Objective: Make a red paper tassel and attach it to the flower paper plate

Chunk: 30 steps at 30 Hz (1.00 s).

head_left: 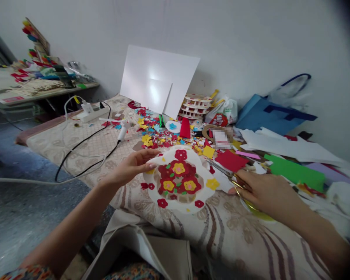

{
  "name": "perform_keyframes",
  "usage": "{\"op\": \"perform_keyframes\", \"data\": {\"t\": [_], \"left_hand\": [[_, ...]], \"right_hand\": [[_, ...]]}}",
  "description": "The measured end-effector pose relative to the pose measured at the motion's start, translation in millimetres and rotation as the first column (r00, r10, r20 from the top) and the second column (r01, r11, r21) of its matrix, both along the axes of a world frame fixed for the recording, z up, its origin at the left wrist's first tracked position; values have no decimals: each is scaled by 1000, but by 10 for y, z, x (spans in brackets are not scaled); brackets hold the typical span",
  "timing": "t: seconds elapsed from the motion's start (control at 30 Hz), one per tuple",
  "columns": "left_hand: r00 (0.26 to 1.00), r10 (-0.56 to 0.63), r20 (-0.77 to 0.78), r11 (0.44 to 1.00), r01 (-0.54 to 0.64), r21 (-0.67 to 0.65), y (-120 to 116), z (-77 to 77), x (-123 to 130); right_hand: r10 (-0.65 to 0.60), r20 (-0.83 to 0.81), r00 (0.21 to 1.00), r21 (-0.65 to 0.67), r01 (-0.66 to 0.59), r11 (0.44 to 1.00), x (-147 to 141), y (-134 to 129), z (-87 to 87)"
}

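Observation:
My left hand (138, 163) grips the left edge of a white scalloped felt piece (205, 171), thumb on top and fingers behind. Red and yellow felt flowers with small green leaves (179, 181) cover its middle, and more red and yellow flowers dot the rim. On the right, my right hand (258, 190) is closed round the gold handles of a pair of scissors (239, 184). The scissor blades point left toward the felt piece's right edge; whether they touch it I cannot tell. Below my right hand, a yellow-green round thing (258, 212) is partly hidden.
Colourful felt scraps (151, 134) lie heaped behind the piece, with a white glue gun (124, 130) and its black cable to the left. A power strip (93, 114) sits farther left. Red felt (230, 160), green felt (297, 173) and a blue bag (272, 114) are on the right.

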<state>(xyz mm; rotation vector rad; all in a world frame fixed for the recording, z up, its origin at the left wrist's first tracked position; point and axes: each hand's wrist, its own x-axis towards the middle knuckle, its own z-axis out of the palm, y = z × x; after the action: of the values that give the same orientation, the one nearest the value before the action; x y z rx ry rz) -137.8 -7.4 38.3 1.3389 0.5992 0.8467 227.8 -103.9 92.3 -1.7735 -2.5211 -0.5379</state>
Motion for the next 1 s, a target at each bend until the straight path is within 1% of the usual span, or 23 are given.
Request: {"op": "perform_keyframes", "data": {"t": [0.23, 0.33, 0.43, 0.5, 0.6, 0.67, 0.73, 0.8, 0.9, 1.0], "left_hand": [[1000, -16, 2, 1000, 16, -6, -14, 22, 16], [1000, -19, 13, 1000, 19, -6, -9, 18, 26], [999, -22, 23, 1000, 22, -10, -6, 14, 27], [1000, -11, 25, 1000, 11, -10, -4, 10, 20], [1000, 17, 5, 1000, -17, -16, 13, 10, 18], [1000, 6, -13, 999, -7, -44, 41, 14, 35], [1000, -23, -18, 995, 21, -95, 84, 14, 67], [999, -33, -11, 990, 31, -141, 135, 5, 97], [999, -35, -20, 985, 31, -170, 212, -18, 97], [992, -99, -83, 981, 83, -177, 297, -17, 27]], "right_hand": [[69, 17, 998, 25, -69, 997, 45, -1, 12], [87, 56, 995, 86, -92, 992, 57, 1, -2], [73, 66, 995, 134, -81, 988, 98, -8, -69], [22, 41, 999, 124, -27, 992, 143, -22, -150], [-109, 18, 994, 35, 108, 993, 206, -50, -304], [-196, 28, 980, -40, 197, 980, 219, -64, -413], [-257, 32, 966, -102, 259, 961, 205, -72, -517], [-304, 17, 953, -146, 303, 942, 174, -79, -613], [-354, -5, 935, -183, 347, 920, 121, -97, -736], [-379, -16, 925, -174, 371, 912, 69, -127, -821]]}}
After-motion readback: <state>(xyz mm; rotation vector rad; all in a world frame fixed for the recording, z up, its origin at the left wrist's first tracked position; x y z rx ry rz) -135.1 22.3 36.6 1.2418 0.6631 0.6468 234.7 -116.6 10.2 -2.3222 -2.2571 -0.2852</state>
